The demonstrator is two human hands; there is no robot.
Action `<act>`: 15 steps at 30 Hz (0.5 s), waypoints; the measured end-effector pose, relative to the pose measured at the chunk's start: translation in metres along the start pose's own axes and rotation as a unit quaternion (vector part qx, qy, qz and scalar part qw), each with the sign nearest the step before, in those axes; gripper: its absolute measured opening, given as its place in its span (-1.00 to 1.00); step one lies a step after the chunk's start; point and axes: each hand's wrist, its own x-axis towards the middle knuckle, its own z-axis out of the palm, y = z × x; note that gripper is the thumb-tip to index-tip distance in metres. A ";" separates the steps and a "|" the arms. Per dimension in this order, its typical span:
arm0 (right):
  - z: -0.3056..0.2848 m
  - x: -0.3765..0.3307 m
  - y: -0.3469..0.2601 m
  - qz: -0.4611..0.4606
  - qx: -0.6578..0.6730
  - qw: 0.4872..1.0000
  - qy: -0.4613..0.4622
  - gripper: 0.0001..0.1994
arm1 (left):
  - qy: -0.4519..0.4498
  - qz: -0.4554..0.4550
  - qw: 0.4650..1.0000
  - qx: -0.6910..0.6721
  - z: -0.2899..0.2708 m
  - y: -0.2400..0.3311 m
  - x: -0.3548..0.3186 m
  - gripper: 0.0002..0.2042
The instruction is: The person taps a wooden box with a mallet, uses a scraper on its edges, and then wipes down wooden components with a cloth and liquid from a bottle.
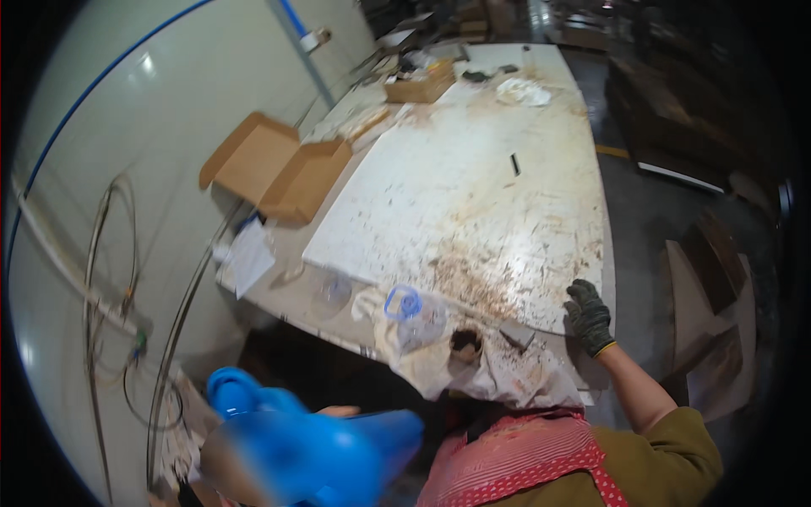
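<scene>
Where tabletop [549,211] ends, one hand [589,317] rests.

The white surface [456,194], a broad flat panel, spreads from the frame's top centre to below its middle, scuffed and stained, with brown specks thickest near its lower edge.

Room to pass spans the white tabletop [473,190], with an open carton [306,182] left and clear jug [420,328] near.
</scene>
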 end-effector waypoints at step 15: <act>0.061 0.009 -0.037 -0.040 -0.188 0.981 0.008 -0.67 | 0.396 -0.201 0.894 0.062 -0.151 -0.344 0.068 -0.29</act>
